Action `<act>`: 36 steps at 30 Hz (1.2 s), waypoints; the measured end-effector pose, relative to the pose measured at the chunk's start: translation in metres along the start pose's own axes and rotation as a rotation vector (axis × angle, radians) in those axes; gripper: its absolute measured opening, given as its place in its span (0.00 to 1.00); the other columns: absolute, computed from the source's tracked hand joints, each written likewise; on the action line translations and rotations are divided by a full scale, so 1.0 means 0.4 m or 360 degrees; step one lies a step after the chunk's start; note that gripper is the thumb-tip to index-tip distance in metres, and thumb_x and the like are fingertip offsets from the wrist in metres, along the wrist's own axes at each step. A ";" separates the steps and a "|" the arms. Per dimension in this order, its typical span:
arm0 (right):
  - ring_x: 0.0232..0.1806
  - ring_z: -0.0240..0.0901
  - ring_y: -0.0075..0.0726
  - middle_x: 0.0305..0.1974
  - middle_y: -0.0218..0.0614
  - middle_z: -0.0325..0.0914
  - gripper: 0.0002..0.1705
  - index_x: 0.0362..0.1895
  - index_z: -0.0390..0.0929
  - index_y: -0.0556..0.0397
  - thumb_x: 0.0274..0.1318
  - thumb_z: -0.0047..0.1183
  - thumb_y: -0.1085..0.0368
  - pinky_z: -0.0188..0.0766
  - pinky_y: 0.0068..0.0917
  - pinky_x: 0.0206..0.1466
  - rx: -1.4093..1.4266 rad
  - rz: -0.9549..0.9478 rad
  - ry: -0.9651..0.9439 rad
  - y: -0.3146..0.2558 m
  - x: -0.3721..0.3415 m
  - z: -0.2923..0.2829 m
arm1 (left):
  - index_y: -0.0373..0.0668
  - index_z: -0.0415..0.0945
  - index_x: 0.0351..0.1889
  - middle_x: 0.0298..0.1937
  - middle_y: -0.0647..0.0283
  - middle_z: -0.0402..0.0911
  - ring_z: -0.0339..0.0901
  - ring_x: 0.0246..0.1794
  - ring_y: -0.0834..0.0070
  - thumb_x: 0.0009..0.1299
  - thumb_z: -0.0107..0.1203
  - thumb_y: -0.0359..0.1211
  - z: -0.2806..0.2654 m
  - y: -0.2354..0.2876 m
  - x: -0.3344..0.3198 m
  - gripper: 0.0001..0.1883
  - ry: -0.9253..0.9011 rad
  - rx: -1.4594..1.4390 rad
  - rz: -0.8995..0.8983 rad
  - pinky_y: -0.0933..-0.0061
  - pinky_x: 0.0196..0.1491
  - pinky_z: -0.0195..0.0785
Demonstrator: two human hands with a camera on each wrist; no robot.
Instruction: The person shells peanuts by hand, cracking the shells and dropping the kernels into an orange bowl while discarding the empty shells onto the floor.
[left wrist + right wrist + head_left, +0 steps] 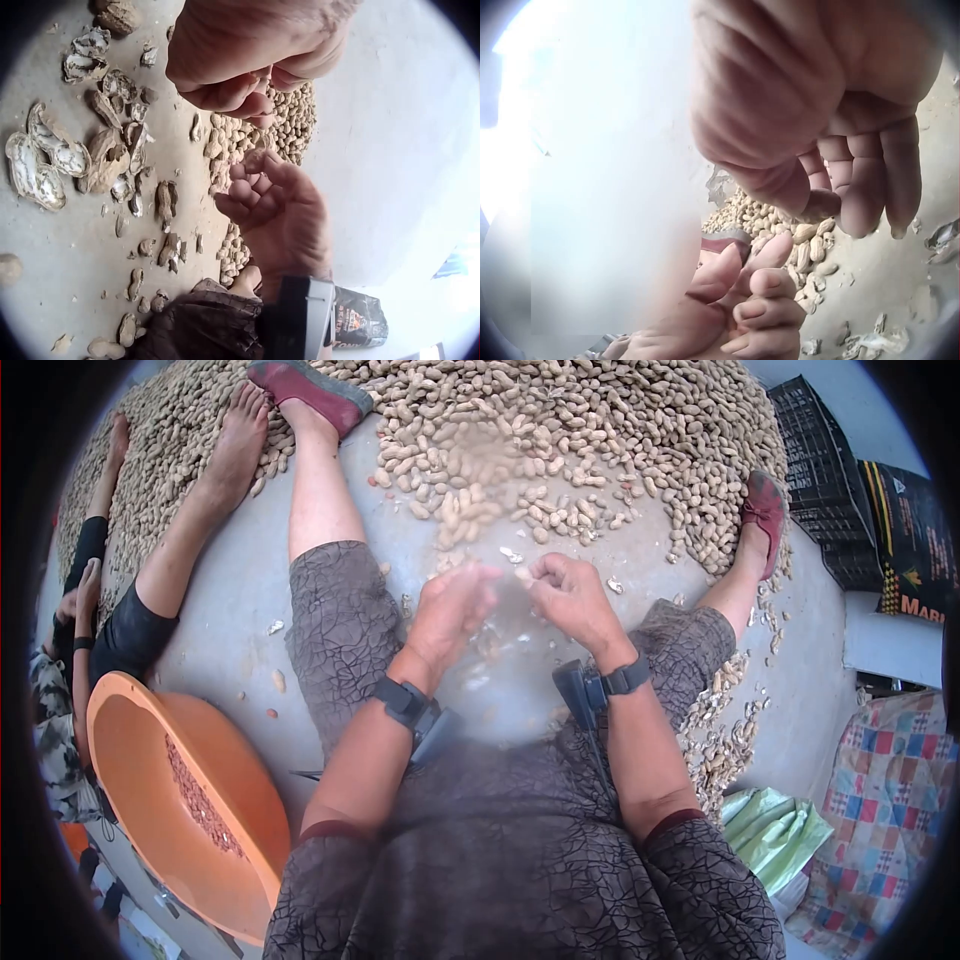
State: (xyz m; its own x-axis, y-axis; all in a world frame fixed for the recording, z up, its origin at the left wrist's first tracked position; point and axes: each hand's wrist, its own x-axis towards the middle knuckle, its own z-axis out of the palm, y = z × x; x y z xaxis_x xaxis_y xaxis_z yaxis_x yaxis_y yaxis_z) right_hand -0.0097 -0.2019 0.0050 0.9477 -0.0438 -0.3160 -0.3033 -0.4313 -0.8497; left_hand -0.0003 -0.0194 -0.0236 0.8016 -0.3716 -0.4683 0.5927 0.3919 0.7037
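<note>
In the head view my right hand [572, 598] pinches a pale peanut [523, 574] between thumb and index finger. The left wrist view shows this peanut [255, 160] at the fingertips, with the other fingers curled. My left hand [453, 612], blurred by motion, is just left of it, a small gap between the two. Its fingers [769, 309] are curled in the right wrist view; I cannot tell whether they hold something. Both hands are above the grey floor between the outstretched legs. Peanut shells [105, 161], split and broken, lie on the floor below.
A large heap of unshelled peanuts [560, 420] spreads ahead. An orange basin [130, 760] with reddish kernels stands at left, beside another person's bare leg [185, 545]. At right are a black crate [822, 480], a printed black bag [910, 540], shells [725, 745] and a green sack [770, 835].
</note>
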 end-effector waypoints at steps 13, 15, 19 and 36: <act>0.27 0.73 0.22 0.25 0.35 0.77 0.11 0.33 0.75 0.61 0.47 0.61 0.67 0.70 0.20 0.28 0.0590 -0.0004 -0.0071 -0.040 -0.052 -0.013 | 0.37 0.74 0.46 0.32 0.63 0.78 0.65 0.22 0.91 0.69 0.49 0.31 0.017 0.015 -0.029 0.10 -0.0534 0.0111 -0.0191 0.93 0.20 0.52; 0.29 0.73 0.19 0.28 0.32 0.77 0.12 0.35 0.74 0.60 0.48 0.61 0.67 0.69 0.17 0.31 0.0607 -0.0030 -0.0099 -0.031 -0.050 -0.003 | 0.37 0.73 0.46 0.33 0.62 0.78 0.65 0.22 0.91 0.69 0.49 0.30 0.018 0.012 -0.032 0.10 -0.0556 0.0075 -0.0228 0.93 0.20 0.52; 0.32 0.74 0.20 0.31 0.35 0.78 0.17 0.41 0.73 0.62 0.48 0.61 0.67 0.70 0.18 0.32 0.0824 -0.0045 -0.0206 -0.034 -0.056 0.023 | 0.39 0.73 0.51 0.33 0.71 0.77 0.63 0.23 0.93 0.68 0.50 0.34 0.032 0.021 -0.043 0.15 -0.0555 0.0050 -0.0096 0.91 0.22 0.53; 0.33 0.75 0.26 0.35 0.36 0.78 0.18 0.45 0.74 0.63 0.54 0.55 0.62 0.73 0.24 0.41 0.1337 0.0120 -0.0665 -0.067 -0.072 0.031 | 0.34 0.66 0.60 0.26 0.72 0.67 0.57 0.22 0.88 0.63 0.48 0.28 0.031 0.034 -0.057 0.25 -0.0594 0.0158 -0.0079 0.87 0.24 0.47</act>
State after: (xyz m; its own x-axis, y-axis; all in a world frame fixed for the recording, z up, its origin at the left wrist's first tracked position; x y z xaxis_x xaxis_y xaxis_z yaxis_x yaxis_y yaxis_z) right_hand -0.0300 -0.1778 0.0314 0.8598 0.3518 -0.3702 -0.4890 0.3582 -0.7953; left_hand -0.0113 -0.0162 0.0034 0.6778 -0.6759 -0.2895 0.6050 0.2889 0.7420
